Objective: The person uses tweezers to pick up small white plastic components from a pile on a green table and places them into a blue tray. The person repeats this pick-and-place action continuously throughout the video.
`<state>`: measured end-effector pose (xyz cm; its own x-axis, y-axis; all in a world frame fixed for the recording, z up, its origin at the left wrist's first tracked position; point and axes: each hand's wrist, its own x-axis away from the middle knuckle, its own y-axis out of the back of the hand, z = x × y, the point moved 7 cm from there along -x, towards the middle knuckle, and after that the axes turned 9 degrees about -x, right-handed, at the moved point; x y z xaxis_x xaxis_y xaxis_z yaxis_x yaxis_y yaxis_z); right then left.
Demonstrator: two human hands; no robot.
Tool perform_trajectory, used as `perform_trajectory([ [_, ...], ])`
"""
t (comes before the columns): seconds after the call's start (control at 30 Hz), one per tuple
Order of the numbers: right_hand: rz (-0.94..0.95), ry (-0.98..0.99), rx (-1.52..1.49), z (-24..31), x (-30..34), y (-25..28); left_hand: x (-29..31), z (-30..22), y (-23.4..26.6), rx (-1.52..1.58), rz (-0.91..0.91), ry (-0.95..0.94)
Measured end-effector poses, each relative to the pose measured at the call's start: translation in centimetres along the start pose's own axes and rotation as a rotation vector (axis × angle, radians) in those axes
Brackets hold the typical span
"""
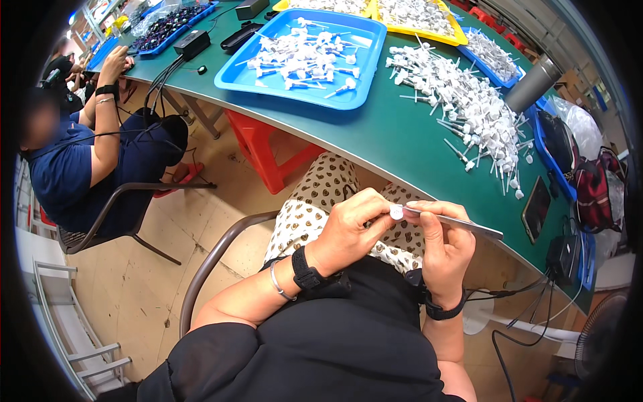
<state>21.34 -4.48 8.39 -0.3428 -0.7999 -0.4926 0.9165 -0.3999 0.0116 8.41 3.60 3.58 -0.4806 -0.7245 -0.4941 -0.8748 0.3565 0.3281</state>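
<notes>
Over my lap, by the table's near edge, my two hands meet. My left hand (355, 226) is closed, pinching a small white plastic part (396, 212) between thumb and fingertips. Wrapped round a thin flat grey metal strip like a blade (481, 228), my right hand (447, 246) holds its front end against or very close to the white part. Its exact tip is hidden by my fingers. On the table beyond lies a loose pile of similar white stemmed parts (469, 100). More of them fill the middle of a blue tray (367, 90) to its left.
Yellow trays (462, 37) of white parts stand at the back. At right are a grey bottle (534, 84), a phone (536, 209), bags (599, 191), cables and a fan (599, 335). A red stool (258, 151) stands under the table; a seated co-worker (67, 161) is at left.
</notes>
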Motion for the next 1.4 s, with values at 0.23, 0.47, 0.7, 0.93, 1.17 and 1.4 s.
perform_trajectory([
  [0.23, -0.027, -0.095, -0.087, -0.38, 0.15, -0.1, 0.17, 0.17, 0.01, 0.011, -0.019, -0.015],
  [0.47, -0.024, -0.106, -0.118, -0.36, 0.23, -0.26, 0.0, -0.55, 0.41, -0.084, -0.032, -0.094],
  [0.7, -0.027, -0.108, -0.115, -0.48, 0.28, -0.39, 0.07, -0.62, 0.55, -0.108, -0.045, -0.122],
  [0.93, -0.026, -0.103, -0.106, -0.48, 0.39, -0.39, 0.09, -0.74, 0.61, -0.108, -0.038, -0.117],
  [1.17, -0.005, -0.108, -0.113, -0.37, 0.19, -0.3, 0.29, -0.31, 0.42, -0.084, -0.038, -0.092],
  [1.4, 0.006, -0.056, -0.016, 0.05, 0.24, -0.51, 0.31, -0.48, 0.45, -0.09, -0.039, -0.084],
])
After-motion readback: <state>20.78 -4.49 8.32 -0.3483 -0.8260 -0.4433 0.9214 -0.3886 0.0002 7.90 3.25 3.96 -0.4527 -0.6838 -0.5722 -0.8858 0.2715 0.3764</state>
